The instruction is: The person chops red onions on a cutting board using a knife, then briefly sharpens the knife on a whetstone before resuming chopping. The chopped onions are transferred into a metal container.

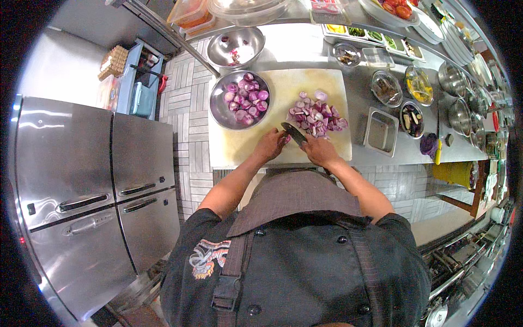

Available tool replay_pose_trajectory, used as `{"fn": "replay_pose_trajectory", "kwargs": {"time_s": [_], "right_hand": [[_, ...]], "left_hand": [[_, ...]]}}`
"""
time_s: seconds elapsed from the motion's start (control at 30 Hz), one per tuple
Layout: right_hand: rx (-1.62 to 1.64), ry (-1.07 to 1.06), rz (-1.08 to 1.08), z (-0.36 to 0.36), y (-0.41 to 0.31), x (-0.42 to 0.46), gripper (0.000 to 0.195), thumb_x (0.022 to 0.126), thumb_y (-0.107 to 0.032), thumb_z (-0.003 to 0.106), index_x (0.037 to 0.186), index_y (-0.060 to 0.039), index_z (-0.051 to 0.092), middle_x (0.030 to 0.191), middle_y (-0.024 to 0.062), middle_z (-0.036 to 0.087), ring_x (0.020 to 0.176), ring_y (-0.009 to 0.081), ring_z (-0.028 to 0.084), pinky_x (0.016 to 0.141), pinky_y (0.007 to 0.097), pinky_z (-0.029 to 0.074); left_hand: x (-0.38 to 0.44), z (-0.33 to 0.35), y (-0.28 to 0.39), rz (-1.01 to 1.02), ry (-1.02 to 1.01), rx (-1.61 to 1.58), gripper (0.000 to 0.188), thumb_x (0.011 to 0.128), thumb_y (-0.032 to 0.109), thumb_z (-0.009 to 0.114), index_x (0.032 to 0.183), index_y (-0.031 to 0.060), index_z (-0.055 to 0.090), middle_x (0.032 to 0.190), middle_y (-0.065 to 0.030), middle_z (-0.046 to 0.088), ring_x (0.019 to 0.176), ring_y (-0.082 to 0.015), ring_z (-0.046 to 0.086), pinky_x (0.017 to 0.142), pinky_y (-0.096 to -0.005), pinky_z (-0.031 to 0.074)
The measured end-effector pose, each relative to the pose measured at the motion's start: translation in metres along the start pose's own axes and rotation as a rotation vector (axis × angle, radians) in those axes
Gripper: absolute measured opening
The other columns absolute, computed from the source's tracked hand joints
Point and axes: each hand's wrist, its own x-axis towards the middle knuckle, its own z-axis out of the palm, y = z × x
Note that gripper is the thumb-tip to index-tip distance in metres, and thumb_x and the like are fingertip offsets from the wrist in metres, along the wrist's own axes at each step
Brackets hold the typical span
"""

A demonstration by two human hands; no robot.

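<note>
My right hand (pixel 322 151) grips a dark-bladed kitchen knife (pixel 293 134) over the front part of a pale cutting board (pixel 241 147). Just left of the blade, my left hand (pixel 270 145) holds a piece of red onion (pixel 287 139), mostly covered by the fingers. Beyond the knife lies a heap of cut red onion (pixel 316 115) in chunks and slices. On the board's left side stands a steel bowl (pixel 216 104) of peeled whole red onions (pixel 246 98).
A second steel bowl (pixel 255 41) with onion scraps stands behind the first. To the right are a rectangular steel pan (pixel 381 133), clear containers of vegetables (pixel 419 86) and nested steel bowls (pixel 459 116). A steel refrigerator (pixel 73 163) is at left; a shelf post (pixel 184 45) rises near the bowls.
</note>
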Motion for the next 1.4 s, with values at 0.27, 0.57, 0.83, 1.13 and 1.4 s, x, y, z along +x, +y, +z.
{"fn": "replay_pose_trajectory", "kwargs": {"time_s": [0.27,0.57,0.83,1.13,1.4], "right_hand": [[0.03,-0.05,-0.015,-0.01,-0.02,0.0,0.029,0.103,-0.03,0.052,0.111,-0.0036,0.059,0.089,0.0289,0.069,0.086,0.0518,0.067,0.077,0.0624,0.05],[-0.013,0.097,-0.023,-0.011,-0.014,0.0,0.033,0.102,-0.033,0.052,0.11,-0.0027,0.062,0.088,0.0311,0.069,0.087,0.0525,0.067,0.078,0.0618,0.051],[-0.139,-0.207,-0.158,-0.031,0.009,-0.02,0.034,0.101,-0.037,0.053,0.114,-0.0094,0.067,0.093,0.0251,0.071,0.09,0.0481,0.068,0.083,0.0591,0.052],[-0.236,-0.332,-0.243,-0.04,0.021,-0.022,0.035,0.101,-0.039,0.052,0.113,-0.0104,0.069,0.099,0.0225,0.073,0.094,0.0457,0.069,0.086,0.0568,0.054],[-0.058,0.087,-0.017,-0.022,0.046,0.025,0.037,0.099,-0.038,0.055,0.111,-0.0058,0.069,0.098,0.0272,0.072,0.09,0.0481,0.069,0.081,0.0581,0.054]], "left_hand": [[-0.009,0.016,-0.007,-0.086,0.044,-0.045,0.024,0.103,0.03,0.058,0.112,0.0085,0.064,0.102,-0.0215,0.063,0.095,-0.0456,0.066,0.079,-0.0545,0.053],[-0.017,0.011,0.006,-0.01,0.169,-0.104,0.021,0.099,0.024,0.063,0.107,0.0052,0.067,0.104,-0.0226,0.064,0.094,-0.0445,0.065,0.084,-0.0517,0.053],[-0.036,-0.003,-0.029,-0.013,0.416,-0.093,0.035,0.089,0.015,0.066,0.12,0.0001,0.058,0.113,-0.0248,0.061,0.109,-0.0462,0.058,0.096,-0.0524,0.049],[0.016,0.002,-0.003,-0.17,0.181,0.013,0.042,0.082,0.017,0.069,0.119,0.0041,0.057,0.111,-0.0249,0.058,0.108,-0.0463,0.057,0.094,-0.0536,0.049],[0.002,0.022,-0.014,0.278,0.225,0.074,0.05,0.083,0.002,0.061,0.132,0.0041,0.054,0.123,-0.0235,0.059,0.115,-0.0442,0.056,0.1,-0.0504,0.048]]}}
